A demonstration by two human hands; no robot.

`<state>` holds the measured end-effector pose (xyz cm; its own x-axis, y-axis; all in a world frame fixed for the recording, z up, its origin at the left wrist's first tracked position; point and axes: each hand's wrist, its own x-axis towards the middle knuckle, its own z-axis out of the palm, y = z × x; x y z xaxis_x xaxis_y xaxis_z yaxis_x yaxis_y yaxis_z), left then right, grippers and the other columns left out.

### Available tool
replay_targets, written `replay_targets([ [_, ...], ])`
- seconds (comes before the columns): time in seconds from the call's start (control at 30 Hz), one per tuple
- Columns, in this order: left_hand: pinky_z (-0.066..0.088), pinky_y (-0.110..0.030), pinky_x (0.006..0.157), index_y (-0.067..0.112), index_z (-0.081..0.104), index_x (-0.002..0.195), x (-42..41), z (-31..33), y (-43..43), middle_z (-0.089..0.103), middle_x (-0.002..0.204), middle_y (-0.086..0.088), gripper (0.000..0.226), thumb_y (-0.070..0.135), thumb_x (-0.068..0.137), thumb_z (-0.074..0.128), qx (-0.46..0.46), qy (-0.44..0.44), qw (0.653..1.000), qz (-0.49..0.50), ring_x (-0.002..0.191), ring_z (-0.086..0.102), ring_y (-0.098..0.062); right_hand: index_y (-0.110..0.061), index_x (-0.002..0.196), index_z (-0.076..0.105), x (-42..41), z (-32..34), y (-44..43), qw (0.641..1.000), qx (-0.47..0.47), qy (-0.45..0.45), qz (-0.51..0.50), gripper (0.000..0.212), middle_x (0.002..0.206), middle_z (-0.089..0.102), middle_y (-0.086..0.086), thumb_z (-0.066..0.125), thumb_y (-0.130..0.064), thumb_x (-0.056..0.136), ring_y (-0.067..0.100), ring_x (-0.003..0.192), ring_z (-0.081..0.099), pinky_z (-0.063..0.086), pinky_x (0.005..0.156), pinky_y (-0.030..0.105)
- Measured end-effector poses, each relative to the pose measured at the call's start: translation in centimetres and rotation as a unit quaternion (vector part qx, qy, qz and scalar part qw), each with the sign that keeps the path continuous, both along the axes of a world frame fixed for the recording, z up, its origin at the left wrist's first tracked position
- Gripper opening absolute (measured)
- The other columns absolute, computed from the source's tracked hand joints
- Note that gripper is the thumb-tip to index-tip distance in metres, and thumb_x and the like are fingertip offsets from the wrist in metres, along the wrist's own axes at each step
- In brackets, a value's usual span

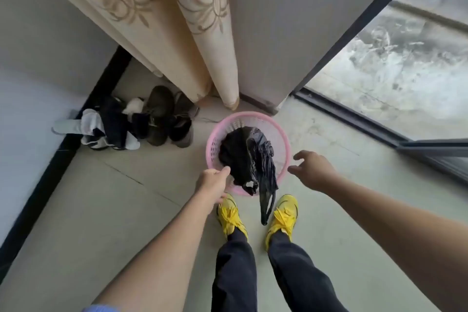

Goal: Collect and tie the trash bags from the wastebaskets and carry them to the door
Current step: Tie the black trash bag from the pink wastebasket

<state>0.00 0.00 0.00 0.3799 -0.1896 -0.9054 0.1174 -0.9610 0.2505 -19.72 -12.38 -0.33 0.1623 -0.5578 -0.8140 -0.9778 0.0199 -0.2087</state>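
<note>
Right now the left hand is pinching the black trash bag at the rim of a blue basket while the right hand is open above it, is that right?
Not quite: the basket is pink, not blue. The head view shows the left hand pinching the black trash bag at its rim, with the right hand open above.

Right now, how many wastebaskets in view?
1. The pink wastebasket stands on the floor ahead of the yellow shoes, black trash bag inside, left hand at its near rim. Others may be out of frame.
</note>
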Motion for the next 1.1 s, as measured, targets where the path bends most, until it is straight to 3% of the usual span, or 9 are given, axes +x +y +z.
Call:
replay_targets([
  [0.07, 0.058, -0.044, 0.082, 0.014, 0.057, 0.116, -0.1, -3.9, -1.4, 0.063, 0.108, -0.011, 0.057, 0.060, 0.083, 0.052, 0.021, 0.010, 0.999, 0.025, 0.093, 0.065, -0.034, -0.016, 0.133, 0.056, 0.2, -4.2, 0.2, 1.000, -0.002, -0.002, -0.024, 0.046, 0.127, 0.066, 0.010, 0.063, -0.034, 0.091, 0.030, 0.115, 0.060, 0.047, 0.094, 0.035],
  [0.17, 0.060, -0.041, 0.056, 0.017, 0.039, 0.133, -0.7, -8.1, -4.0, 0.052, 0.126, -0.009, 0.084, 0.068, 0.071, 0.063, 0.056, 0.101, 0.991, 0.068, 0.093, 0.061, -0.035, -0.015, 0.132, 0.057, 0.6, -9.3, 0.6, 0.997, 0.016, 0.005, -0.069, 0.044, 0.125, 0.066, 0.012, 0.063, -0.031, 0.092, 0.030, 0.108, 0.063, 0.050, 0.092, 0.036],
  [0.33, 0.058, -0.052, 0.054, 0.002, 0.039, 0.123, -2.4, -13.9, -4.4, 0.062, 0.102, -0.030, 0.072, -0.008, 0.062, 0.073, 0.131, 0.223, 0.963, 0.081, 0.068, 0.070, -0.040, -0.014, 0.129, 0.059, 0.7, -14.5, 1.3, 0.992, 0.014, -0.005, -0.122, 0.040, 0.110, 0.071, 0.012, 0.061, -0.029, 0.092, 0.027, 0.094, 0.068, 0.053, 0.088, 0.038],
  [0.47, 0.047, -0.024, 0.040, -0.004, 0.048, 0.091, -1.9, -15.1, -3.0, 0.054, 0.073, -0.017, 0.013, -0.010, 0.081, 0.052, 0.153, 0.086, 0.984, -0.027, 0.054, 0.055, -0.024, -0.014, 0.127, 0.060, 1.8, -15.9, 1.4, 0.987, -0.020, -0.034, -0.155, 0.037, 0.096, 0.071, 0.008, 0.058, -0.030, 0.093, 0.025, 0.086, 0.067, 0.054, 0.085, 0.037],
  [0.6, 0.047, -0.036, 0.082, 0.008, 0.052, 0.118, -0.6, -16.2, -1.0, 0.060, 0.115, -0.017, 0.033, 0.007, 0.085, 0.046, 0.116, -0.077, 0.982, -0.128, 0.095, 0.056, -0.036, -0.005, 0.127, 0.054, 4.7, -17.5, 0.9, 0.966, 0.052, -0.023, -0.251, 0.057, 0.102, 0.058, 0.009, 0.058, -0.050, 0.092, 0.027, 0.095, 0.056, 0.044, 0.083, 0.033],
  [0.77, 0.048, -0.040, 0.085, 0.012, 0.056, 0.094, 0.1, -16.4, -0.2, 0.063, 0.108, -0.015, 0.025, 0.031, 0.090, 0.040, 0.028, -0.149, 0.984, -0.089, 0.096, 0.056, -0.035, 0.004, 0.109, 0.058, 7.0, -20.2, 2.3, 0.912, 0.209, 0.014, -0.353, 0.040, 0.097, 0.062, 0.016, 0.072, -0.024, 0.084, 0.033, 0.088, 0.062, 0.056, 0.085, 0.041],
  [0.9, 0.040, -0.034, 0.077, 0.007, 0.060, 0.106, 1.0, -15.9, -0.9, 0.061, 0.105, -0.015, 0.070, 0.067, 0.090, 0.029, 0.094, -0.138, 0.986, 0.001, 0.101, 0.058, -0.035, -0.001, 0.084, 0.053, 6.1, -19.7, 1.9, 0.937, 0.125, 0.029, -0.325, 0.009, 0.067, 0.048, 0.010, 0.045, -0.003, 0.089, 0.021, 0.057, 0.045, 0.036, 0.051, 0.026],
  [1.0, 0.049, -0.035, 0.076, 0.004, 0.066, 0.102, 1.3, -14.2, -1.4, 0.068, 0.106, -0.017, 0.058, 0.057, 0.089, 0.047, 0.085, -0.173, 0.981, 0.012, 0.097, 0.063, -0.036, -0.003, 0.083, 0.054, 5.2, -16.6, 0.7, 0.959, 0.077, 0.012, -0.272, 0.019, 0.064, 0.048, 0.009, 0.053, -0.021, 0.091, 0.022, 0.054, 0.045, 0.033, 0.049, 0.027],
  [1.1, 0.051, -0.033, 0.063, 0.007, 0.056, 0.063, 1.1, -10.4, -2.1, 0.066, 0.072, -0.012, 0.037, 0.040, 0.079, 0.062, 0.036, -0.190, 0.981, -0.001, 0.073, 0.060, -0.035, -0.007, 0.072, 0.054, 4.9, -11.8, -0.4, 0.977, 0.067, -0.007, -0.201, 0.045, 0.062, 0.050, 0.005, 0.064, -0.047, 0.089, 0.020, 0.055, 0.047, 0.034, 0.049, 0.030],
])
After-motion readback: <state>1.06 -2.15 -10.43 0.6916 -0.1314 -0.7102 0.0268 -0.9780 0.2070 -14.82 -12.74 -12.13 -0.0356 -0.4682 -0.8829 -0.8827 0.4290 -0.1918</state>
